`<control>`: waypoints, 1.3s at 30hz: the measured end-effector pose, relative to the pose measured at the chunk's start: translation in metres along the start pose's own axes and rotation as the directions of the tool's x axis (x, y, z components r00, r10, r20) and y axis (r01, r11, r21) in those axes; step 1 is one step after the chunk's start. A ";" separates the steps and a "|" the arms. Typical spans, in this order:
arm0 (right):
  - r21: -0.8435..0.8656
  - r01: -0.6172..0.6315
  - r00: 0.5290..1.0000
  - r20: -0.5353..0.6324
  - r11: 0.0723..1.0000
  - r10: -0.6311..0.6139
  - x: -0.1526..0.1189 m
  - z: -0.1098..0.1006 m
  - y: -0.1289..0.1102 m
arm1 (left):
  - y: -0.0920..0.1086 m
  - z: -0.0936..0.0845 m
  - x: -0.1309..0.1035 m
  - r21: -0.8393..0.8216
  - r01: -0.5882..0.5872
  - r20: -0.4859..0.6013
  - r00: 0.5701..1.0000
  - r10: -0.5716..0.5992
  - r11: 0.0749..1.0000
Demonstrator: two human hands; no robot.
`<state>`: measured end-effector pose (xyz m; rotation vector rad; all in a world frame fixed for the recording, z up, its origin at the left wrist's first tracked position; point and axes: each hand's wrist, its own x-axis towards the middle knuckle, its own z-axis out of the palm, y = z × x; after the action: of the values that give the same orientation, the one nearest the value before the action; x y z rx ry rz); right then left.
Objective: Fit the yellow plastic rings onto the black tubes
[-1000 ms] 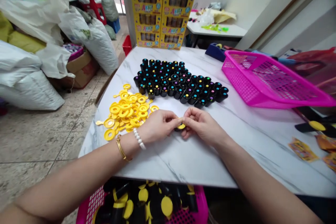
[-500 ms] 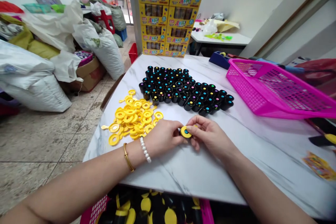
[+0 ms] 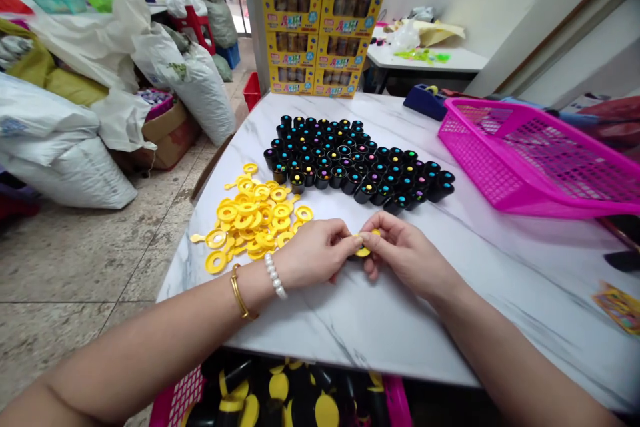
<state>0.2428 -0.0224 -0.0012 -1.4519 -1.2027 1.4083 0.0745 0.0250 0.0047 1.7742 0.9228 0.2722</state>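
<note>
Both hands meet over the white marbled table. My left hand and my right hand grip a small black cup with a yellow ring lid, thumbs pressed together on its top and covering much of it. Left of my left hand lies a pile of yellow ring lids with tabs. Beyond the hands stand several black cups in a close group, with small coloured pieces at their tops.
A pink basket rests on the table at the right, near a blue tape dispenser. Stacked yellow boxes stand at the back. Below the front edge, another pink basket holds black and yellow cups.
My left thumb has moved onto the lid beside my right thumb, hiding the blue centre that showed before. The view has shifted slightly.
</note>
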 end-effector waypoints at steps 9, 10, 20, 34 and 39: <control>0.021 0.024 1.000 0.018 0.999 -0.024 0.000 0.001 0.005 | -0.004 0.002 0.004 -0.121 -0.009 0.016 1.000 0.011 0.993; 0.016 0.027 0.999 0.022 0.999 -0.028 -0.001 0.000 0.005 | -0.005 0.000 0.003 -0.139 -0.012 0.039 0.999 0.017 0.990; -0.060 0.075 0.993 -0.092 0.995 -0.080 -0.005 -0.004 0.005 | -0.012 0.003 0.003 -0.052 -0.169 0.146 0.974 0.175 0.984; -0.182 -0.083 0.996 0.009 0.980 0.086 -0.002 -0.004 0.002 | -0.012 0.008 0.007 0.348 -0.264 -0.048 0.953 0.298 0.900; -0.390 -0.027 0.999 0.028 0.920 0.041 -0.001 -0.002 -0.003 | -0.015 0.014 0.006 0.446 -0.250 -0.092 0.942 0.322 0.859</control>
<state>0.2445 -0.0227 0.0018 -1.7273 -1.5538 1.2678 0.0798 0.0219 -0.0157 2.3358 0.8758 0.4382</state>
